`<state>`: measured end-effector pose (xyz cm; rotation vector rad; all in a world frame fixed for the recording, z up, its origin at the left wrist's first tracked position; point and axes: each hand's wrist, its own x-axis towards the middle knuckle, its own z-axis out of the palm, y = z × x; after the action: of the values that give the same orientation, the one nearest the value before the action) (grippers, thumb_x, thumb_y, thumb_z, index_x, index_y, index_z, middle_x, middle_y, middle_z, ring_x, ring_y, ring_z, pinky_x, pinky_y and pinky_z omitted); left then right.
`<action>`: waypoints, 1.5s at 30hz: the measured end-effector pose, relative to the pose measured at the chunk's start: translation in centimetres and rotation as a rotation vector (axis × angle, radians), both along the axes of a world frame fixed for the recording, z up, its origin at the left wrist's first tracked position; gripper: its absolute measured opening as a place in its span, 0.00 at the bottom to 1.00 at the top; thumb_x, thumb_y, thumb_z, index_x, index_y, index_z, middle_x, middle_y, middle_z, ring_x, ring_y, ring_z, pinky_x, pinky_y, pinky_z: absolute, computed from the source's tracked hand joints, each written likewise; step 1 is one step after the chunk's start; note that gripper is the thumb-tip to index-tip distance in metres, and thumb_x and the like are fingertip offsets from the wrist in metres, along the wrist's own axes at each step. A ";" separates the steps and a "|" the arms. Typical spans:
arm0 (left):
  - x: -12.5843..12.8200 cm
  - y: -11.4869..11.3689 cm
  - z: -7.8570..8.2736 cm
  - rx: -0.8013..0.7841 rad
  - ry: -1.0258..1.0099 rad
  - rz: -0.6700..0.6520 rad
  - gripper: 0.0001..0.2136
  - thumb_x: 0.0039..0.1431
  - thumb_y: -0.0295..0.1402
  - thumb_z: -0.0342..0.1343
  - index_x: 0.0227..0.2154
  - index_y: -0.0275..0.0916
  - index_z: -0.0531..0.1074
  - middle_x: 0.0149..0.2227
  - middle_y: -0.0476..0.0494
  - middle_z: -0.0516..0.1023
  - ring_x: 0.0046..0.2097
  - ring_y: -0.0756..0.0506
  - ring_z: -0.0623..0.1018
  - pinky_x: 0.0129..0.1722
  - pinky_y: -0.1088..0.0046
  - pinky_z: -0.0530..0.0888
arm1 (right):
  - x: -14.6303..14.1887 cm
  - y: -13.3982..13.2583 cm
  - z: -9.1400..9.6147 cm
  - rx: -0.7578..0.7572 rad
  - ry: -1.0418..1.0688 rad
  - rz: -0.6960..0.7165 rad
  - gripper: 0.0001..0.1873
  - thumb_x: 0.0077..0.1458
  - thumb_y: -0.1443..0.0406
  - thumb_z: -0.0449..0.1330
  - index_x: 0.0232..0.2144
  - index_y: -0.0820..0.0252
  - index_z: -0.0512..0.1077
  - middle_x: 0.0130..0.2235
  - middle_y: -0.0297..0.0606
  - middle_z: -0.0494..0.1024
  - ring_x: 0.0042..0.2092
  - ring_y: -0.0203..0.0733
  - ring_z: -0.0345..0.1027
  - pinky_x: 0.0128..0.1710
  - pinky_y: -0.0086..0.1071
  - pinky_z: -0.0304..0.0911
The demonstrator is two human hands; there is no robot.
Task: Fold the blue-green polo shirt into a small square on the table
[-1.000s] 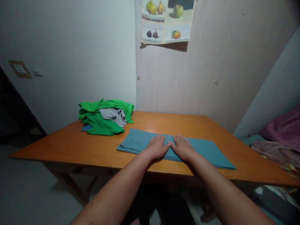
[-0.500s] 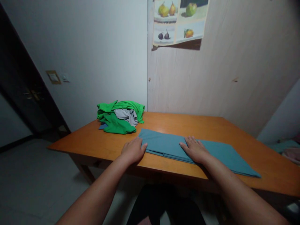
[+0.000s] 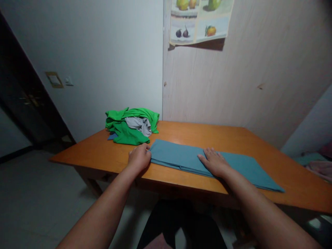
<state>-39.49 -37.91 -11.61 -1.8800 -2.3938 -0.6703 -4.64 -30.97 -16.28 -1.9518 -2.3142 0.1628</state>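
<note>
A folded teal cloth (image 3: 178,154) lies in a long flat strip along the table's near edge, its layers showing at the front. My left hand (image 3: 140,157) is at the strip's left end, fingers curled and closed on that edge; the fingertips are partly hidden. Flat on top of the cloth, around its middle, rests my right hand (image 3: 214,162), open with the fingers stretched out. Which kind of garment or fabric it is, the folds do not show.
A heap of green clothes (image 3: 129,133) with a grey garment (image 3: 138,124) in it sits at the table's back left. The wooden table (image 3: 197,129) stands against a wall bearing a fruit poster (image 3: 198,29). Pinkish fabric (image 3: 320,169) lies at far right.
My left hand has slid left off the cloth's top to its left end, and its fingers have curled in. My right hand stays in place. The view has tilted slightly.
</note>
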 end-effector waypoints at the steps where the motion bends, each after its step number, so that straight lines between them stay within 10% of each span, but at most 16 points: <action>1: -0.1 -0.1 0.1 0.028 -0.034 0.014 0.12 0.60 0.35 0.50 0.45 0.45 0.74 0.43 0.45 0.82 0.46 0.40 0.79 0.42 0.67 0.69 | 0.0 0.0 0.0 -0.001 0.001 0.002 0.47 0.65 0.41 0.35 0.71 0.70 0.51 0.72 0.49 0.49 0.74 0.53 0.35 0.70 0.48 0.34; 9: 0.4 -1.2 0.6 0.164 0.100 -0.004 0.11 0.60 0.35 0.52 0.44 0.43 0.73 0.45 0.40 0.79 0.50 0.34 0.75 0.47 0.58 0.69 | -0.3 -0.3 0.5 -0.017 0.013 0.000 0.46 0.65 0.41 0.36 0.71 0.70 0.51 0.72 0.50 0.49 0.74 0.53 0.35 0.70 0.49 0.34; 17: 5.5 -1.7 -0.9 0.158 0.060 -0.734 0.13 0.58 0.34 0.57 0.47 0.41 0.72 0.46 0.42 0.78 0.49 0.41 0.75 0.50 0.64 0.70 | -0.2 -0.2 0.4 -0.006 0.003 0.000 0.46 0.65 0.41 0.35 0.71 0.69 0.51 0.72 0.50 0.49 0.74 0.53 0.36 0.71 0.48 0.34; 29: 8.0 -2.1 -1.1 0.096 0.341 -0.534 0.07 0.63 0.29 0.49 0.41 0.42 0.71 0.42 0.42 0.75 0.46 0.39 0.73 0.44 0.61 0.69 | 0.2 0.0 0.0 0.009 -0.005 0.014 0.47 0.65 0.41 0.35 0.71 0.71 0.52 0.72 0.50 0.50 0.73 0.54 0.37 0.70 0.50 0.35; 45: 5.3 -2.5 -0.2 0.055 0.298 -0.622 0.11 0.66 0.41 0.51 0.31 0.42 0.71 0.36 0.43 0.75 0.42 0.41 0.73 0.39 0.66 0.68 | -0.1 -0.2 0.3 0.000 0.020 0.005 0.46 0.65 0.41 0.36 0.71 0.68 0.52 0.72 0.50 0.50 0.73 0.53 0.36 0.70 0.49 0.34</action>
<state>-34.22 -40.40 -11.79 -2.4987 -1.5932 -0.4164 -4.73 -31.21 -15.98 -1.9360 -2.3061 0.1823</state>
